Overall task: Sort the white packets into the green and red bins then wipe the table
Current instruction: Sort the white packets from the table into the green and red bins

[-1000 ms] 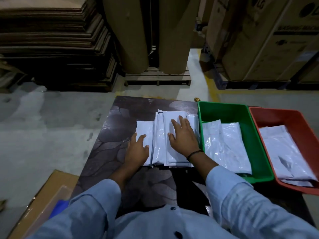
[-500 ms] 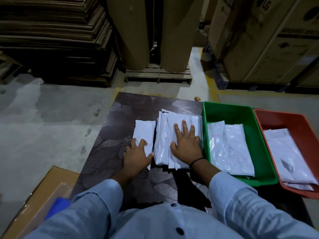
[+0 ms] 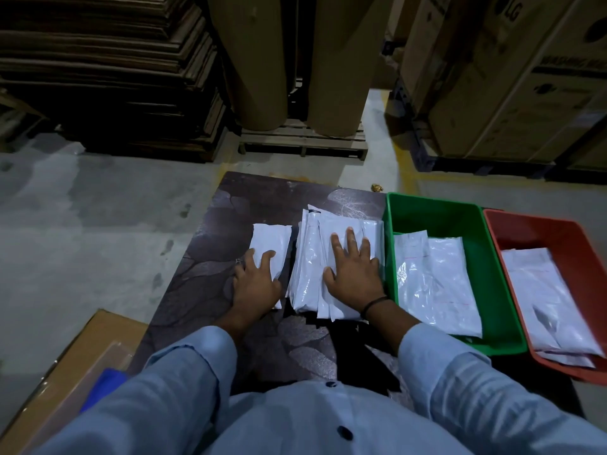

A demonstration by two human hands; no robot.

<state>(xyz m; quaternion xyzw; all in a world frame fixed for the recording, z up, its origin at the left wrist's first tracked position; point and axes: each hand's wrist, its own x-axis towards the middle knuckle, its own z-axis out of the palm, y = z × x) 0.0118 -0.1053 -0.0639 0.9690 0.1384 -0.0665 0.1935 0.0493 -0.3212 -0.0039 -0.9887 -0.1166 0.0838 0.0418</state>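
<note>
Lower left of frame: cardboard box (image 3: 62,366) on the floor, a blue item (image 3: 102,384) on it, unclear what. Dark patterned table (image 3: 203,290) fills centre frame. Single white packet (image 3: 272,239) lies flat on the table, left of centre. Left hand (image 3: 256,285) rests on its near end, fingers extended on top, not curled round it. Just right, a small gap apart, is the packet stack (image 3: 307,267), overlapping and untidy. Right hand (image 3: 353,275) presses flat on the stack, fingers straight and spread, dark band at the wrist. Green bin (image 3: 437,215) touches the stack's right edge, holding binned packets (image 3: 440,287). Red bin (image 3: 542,234) at right frame edge, beside the green one, holding more packets (image 3: 547,300).
</note>
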